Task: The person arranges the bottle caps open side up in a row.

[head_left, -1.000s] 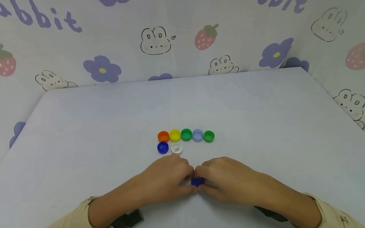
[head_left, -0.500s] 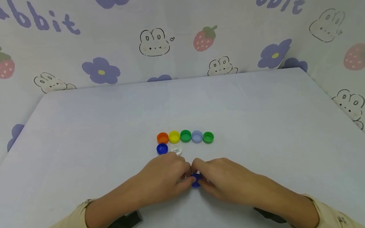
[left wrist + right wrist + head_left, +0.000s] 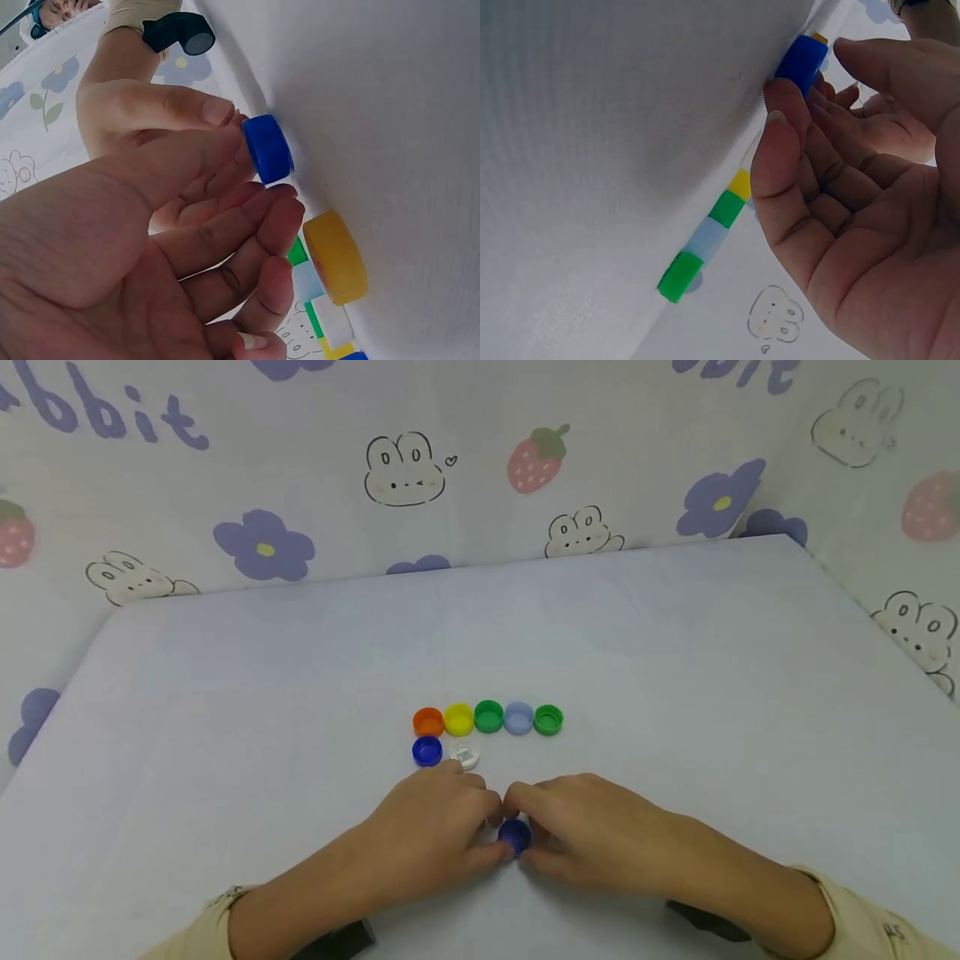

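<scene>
A blue bottle cap (image 3: 515,836) lies between my two hands at the near middle of the table, its hollow side up in the head view. My left hand (image 3: 435,827) has its thumb and forefinger at the left side of this cap, curled about it. From the other side, the curled thumb and forefinger of my right hand (image 3: 600,835) hold it too. In the left wrist view a yellow-orange cap (image 3: 336,257) stands just past the left fingertips; the left hand hides it in the head view.
Beyond the hands runs a row of orange (image 3: 428,722), yellow (image 3: 459,720), green (image 3: 489,717), light blue (image 3: 518,718) and green caps (image 3: 548,720). In front of its left end sit another blue cap (image 3: 427,751) and a white cap (image 3: 465,754), close to the left hand.
The blue cap between the hands, mostly covered a second ago, now shows its round rim and hollow. The fingers have shifted slightly around it; the other visible caps stay put.
</scene>
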A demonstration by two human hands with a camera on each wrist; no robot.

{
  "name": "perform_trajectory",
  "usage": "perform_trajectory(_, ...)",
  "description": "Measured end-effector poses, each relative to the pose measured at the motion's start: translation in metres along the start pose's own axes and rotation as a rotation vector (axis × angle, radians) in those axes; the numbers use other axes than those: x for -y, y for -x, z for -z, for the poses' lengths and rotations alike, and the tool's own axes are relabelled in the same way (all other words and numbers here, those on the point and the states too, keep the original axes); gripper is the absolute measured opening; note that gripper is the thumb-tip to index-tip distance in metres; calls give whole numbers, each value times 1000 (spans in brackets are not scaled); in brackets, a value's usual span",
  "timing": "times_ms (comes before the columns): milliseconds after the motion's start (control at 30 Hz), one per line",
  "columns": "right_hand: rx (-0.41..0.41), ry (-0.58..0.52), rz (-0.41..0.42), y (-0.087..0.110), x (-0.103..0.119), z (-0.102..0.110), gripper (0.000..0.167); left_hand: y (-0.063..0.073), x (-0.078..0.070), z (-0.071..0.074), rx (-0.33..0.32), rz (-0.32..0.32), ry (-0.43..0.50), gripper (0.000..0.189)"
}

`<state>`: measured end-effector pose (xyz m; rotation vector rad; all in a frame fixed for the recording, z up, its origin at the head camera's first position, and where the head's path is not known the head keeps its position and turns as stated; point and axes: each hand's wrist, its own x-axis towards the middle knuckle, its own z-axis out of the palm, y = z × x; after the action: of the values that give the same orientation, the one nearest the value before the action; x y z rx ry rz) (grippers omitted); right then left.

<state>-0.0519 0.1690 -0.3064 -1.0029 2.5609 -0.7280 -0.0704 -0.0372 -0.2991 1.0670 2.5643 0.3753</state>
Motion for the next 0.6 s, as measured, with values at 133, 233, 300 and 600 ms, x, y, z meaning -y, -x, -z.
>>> perform_trajectory(133,15,20,3,-1,0,2,25,-2,0,0,26,0,-7,30)
perform_trajectory(233,32,9,-15,-2,-2,2,26,-3,1,-1,28,1,-4,31)
perform_trajectory(300,41,-4,-25,-3,-3,3,26,-4,1,-2,34,6,4,31)
perform_trajectory(600,49,-14,-45,-3,-3,3,25,-5,-1,-4,25,-14,0,31)
